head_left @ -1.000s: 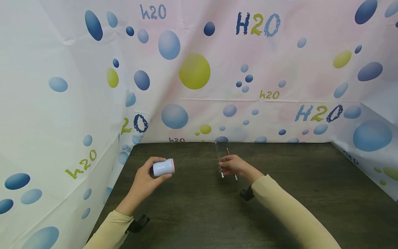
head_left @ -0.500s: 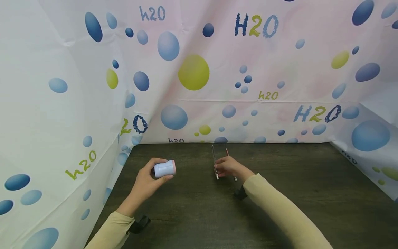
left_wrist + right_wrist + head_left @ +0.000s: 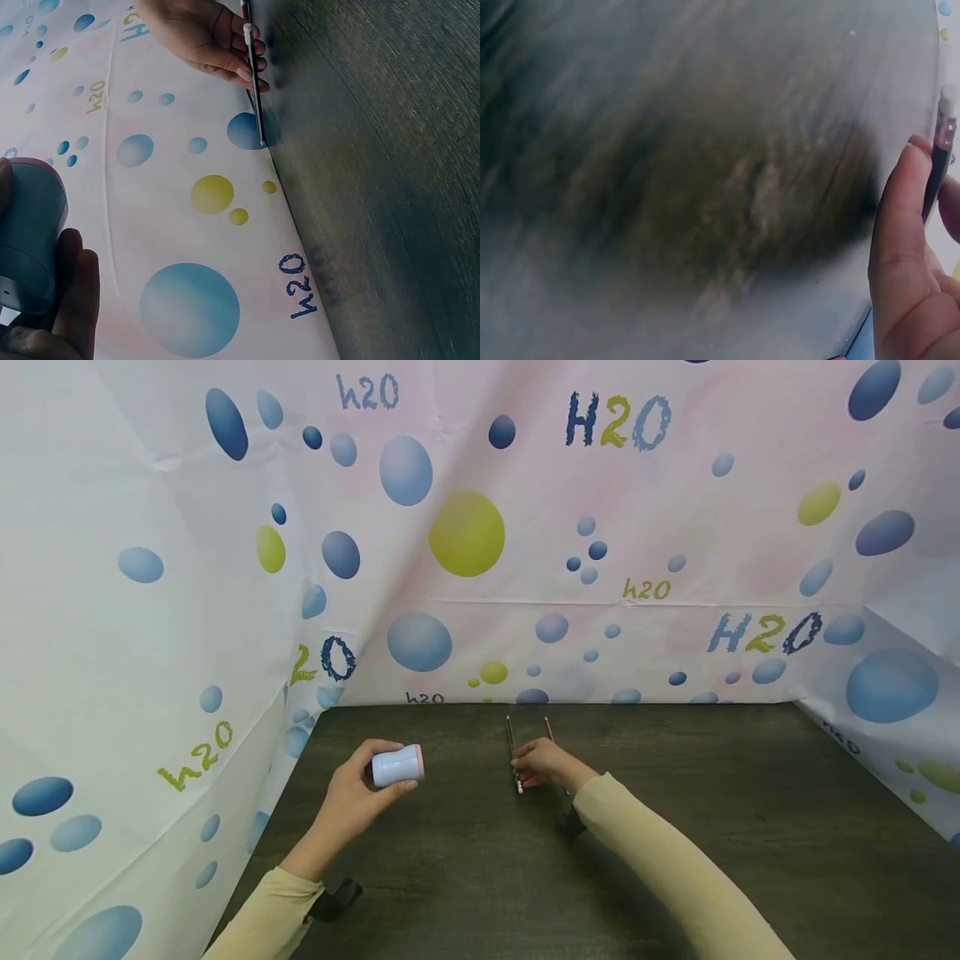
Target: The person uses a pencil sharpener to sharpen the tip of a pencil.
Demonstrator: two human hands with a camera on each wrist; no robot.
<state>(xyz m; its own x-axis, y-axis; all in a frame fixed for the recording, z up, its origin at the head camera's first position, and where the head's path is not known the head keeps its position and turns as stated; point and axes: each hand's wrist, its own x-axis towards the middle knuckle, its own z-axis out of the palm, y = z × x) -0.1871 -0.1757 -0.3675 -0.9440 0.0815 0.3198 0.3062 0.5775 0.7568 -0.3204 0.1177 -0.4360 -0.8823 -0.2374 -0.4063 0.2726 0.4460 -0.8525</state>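
My left hand (image 3: 352,793) holds a pale blue, barrel-shaped pencil sharpener (image 3: 396,766) sideways above the table, its pink-rimmed end facing right. In the left wrist view the sharpener (image 3: 28,232) looks darker, with fingers and thumb around it. Right of it, my right hand (image 3: 553,763) pinches a dark pencil (image 3: 510,737) between thumb and fingertips. The pencil's tip points away from me, and its white eraser (image 3: 948,99) fills the near end in the right wrist view. Beside that hand a red pencil (image 3: 549,728) lies on the table, its middle hidden behind the hand.
The dark wood-grain table (image 3: 450,877) stretches beneath both hands. A white sheet (image 3: 480,610) printed with blue and green dots stands along its back edge, with more of it rising at the left and right sides. A black strap mount (image 3: 336,900) sits at the left wrist.
My right hand has shifted slightly left with the dark pencil, away from the red one, whose position is unchanged. The left hand and sharpener have hardly moved.
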